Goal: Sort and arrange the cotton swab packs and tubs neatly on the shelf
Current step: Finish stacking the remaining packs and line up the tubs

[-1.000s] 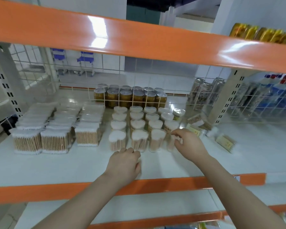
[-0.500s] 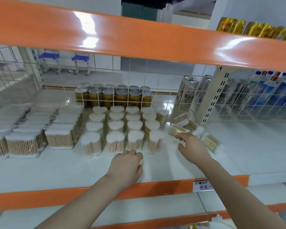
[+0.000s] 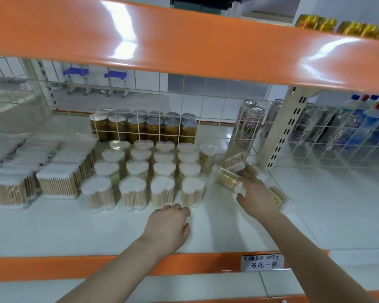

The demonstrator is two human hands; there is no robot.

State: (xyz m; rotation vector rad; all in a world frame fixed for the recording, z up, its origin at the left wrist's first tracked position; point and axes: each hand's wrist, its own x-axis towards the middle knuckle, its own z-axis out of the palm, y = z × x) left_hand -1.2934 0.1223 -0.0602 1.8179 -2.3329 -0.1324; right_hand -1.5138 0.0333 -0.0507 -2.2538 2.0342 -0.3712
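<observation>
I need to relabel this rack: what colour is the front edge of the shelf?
Orange, on the shelf edge; the head view shows it plainly.

handwritten price tag (image 3: 263,262) on shelf edge, "3元一包"

White shelf (image 3: 315,215) carries swab tubs (image 3: 162,169), packs (image 3: 59,182), cans (image 3: 144,127).

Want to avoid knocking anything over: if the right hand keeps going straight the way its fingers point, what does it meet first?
Probably the toppled swab pack lying on its side just beyond the right hand; its fingertips look almost on it, though blur hides contact.
</observation>
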